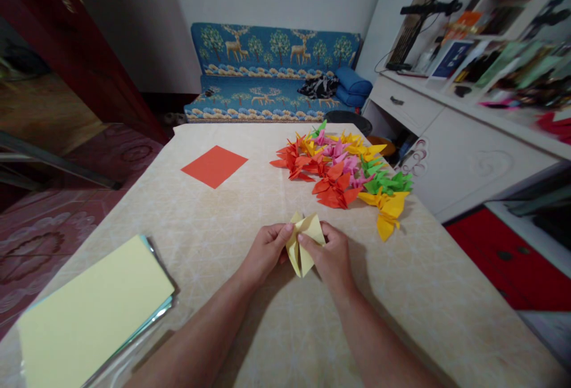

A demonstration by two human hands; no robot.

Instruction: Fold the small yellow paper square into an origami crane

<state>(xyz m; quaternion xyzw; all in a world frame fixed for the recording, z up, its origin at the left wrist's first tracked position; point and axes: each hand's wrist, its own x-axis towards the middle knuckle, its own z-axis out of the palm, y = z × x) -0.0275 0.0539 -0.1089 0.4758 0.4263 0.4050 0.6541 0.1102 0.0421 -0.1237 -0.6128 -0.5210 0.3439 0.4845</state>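
A partly folded piece of pale yellow origami paper (307, 251) is held above the table between both hands. My left hand (269, 249) pinches its left side, thumb on top. From the right, my right hand (332, 254) grips it with the thumb pressed on the inner fold and the fingers behind. The paper has creased flaps that stand apart, with a slit down its front. Beyond the hands, to the right, lies a pile of folded paper cranes (339, 168) in red, orange, pink, green and yellow. A flat red paper square (215, 166) lies further left.
A stack of pale yellow and blue paper (96, 310) on a clear plastic sleeve rests at the table's left front. The table (214, 221) has a cream patterned cloth. Behind it stands a blue sofa (276, 72); a white cabinet (468, 156) stands on the right.
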